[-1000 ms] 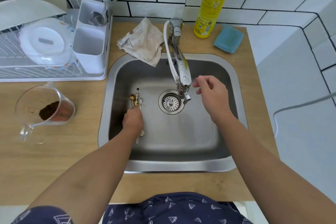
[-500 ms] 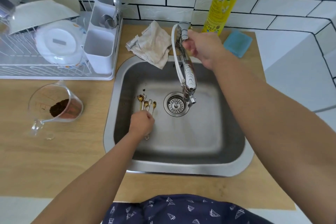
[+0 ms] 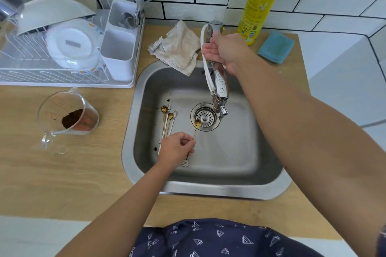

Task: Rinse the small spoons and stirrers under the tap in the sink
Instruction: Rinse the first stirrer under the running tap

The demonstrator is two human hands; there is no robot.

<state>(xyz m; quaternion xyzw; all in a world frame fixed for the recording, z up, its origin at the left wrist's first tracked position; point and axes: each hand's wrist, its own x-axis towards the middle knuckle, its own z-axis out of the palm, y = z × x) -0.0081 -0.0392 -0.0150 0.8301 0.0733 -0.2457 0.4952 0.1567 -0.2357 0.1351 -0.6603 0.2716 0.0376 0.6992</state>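
Several things crowd the upper left of the frame: a white dish rack (image 3: 62, 73) with bowls and a lid, and a cutlery caddy (image 3: 119, 48) at its right end. Below it, at mid left, a glass measuring cup (image 3: 69, 119) with dark grounds stands on the wooden counter (image 3: 62, 173).

Moving right, the steel sink (image 3: 208, 191) fills the centre. On its floor at the left lies a bunch of small spoons and stirrers (image 3: 168, 119), bowls pointing to the top of the frame, some gold and seemingly soiled. Just below them the left hand (image 3: 177, 148) pinches one gold spoon (image 3: 197, 123) by its stem between curled fingers and thumb; the flower-shaped end hangs below the hand and the bowl sits over the drain strainer (image 3: 205, 117), close under the tap's spout.

A crumpled cloth (image 3: 177, 50) lies on the rim at top centre. Beside it the tap (image 3: 219, 87) reaches down over the drain. The right hand (image 3: 223, 50) is on the tap's upper part, fingers wrapped round the lever, as far as I can tell. No water stream shows.

At upper right stand a yellow dish-soap bottle (image 3: 259, 6) and a blue sponge (image 3: 275, 47).

By my reading the rinsing has barely begun: one spoon is placed for the water, the flow seems not yet started, and the rest in the sink await their turn
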